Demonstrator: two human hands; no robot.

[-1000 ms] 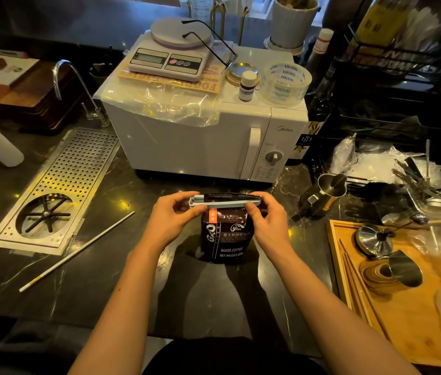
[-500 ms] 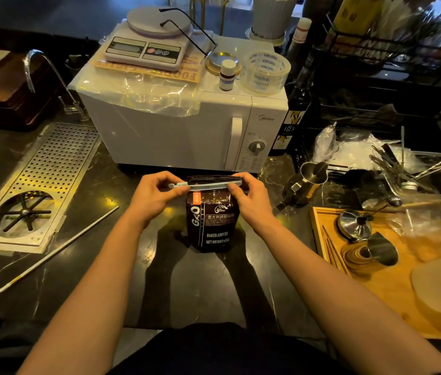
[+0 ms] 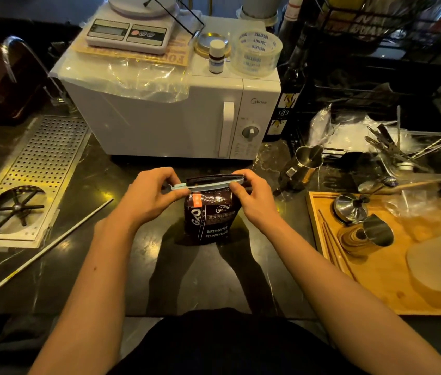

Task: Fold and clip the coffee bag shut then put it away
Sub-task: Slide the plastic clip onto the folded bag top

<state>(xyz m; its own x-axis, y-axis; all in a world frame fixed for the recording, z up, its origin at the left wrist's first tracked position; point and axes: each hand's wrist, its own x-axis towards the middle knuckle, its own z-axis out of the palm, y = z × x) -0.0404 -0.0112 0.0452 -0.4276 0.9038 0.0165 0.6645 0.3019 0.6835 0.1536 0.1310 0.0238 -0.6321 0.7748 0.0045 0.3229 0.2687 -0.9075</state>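
A dark brown coffee bag point(image 3: 210, 216) with white lettering and an orange label stands upright on the black counter, just in front of the microwave. Its top is folded over, and a long pale clip point(image 3: 204, 185) lies across the fold. My left hand point(image 3: 150, 197) pinches the clip's left end, which sticks out past the bag. My right hand point(image 3: 252, 197) grips the clip's right end and the bag's top corner. Both hands are at the same height, one on each side of the bag.
A white microwave point(image 3: 176, 115) with a scale on top stands right behind the bag. A metal drip tray point(image 3: 32, 174) and a thin white rod point(image 3: 54, 243) lie to the left. A steel pitcher point(image 3: 306, 163) and a wooden tray point(image 3: 392, 280) with metal tools sit to the right.
The hands, bag and clip keep the same pose. Only the camera has tilted, so the bag sits slightly lower relative to the microwave in the picture.
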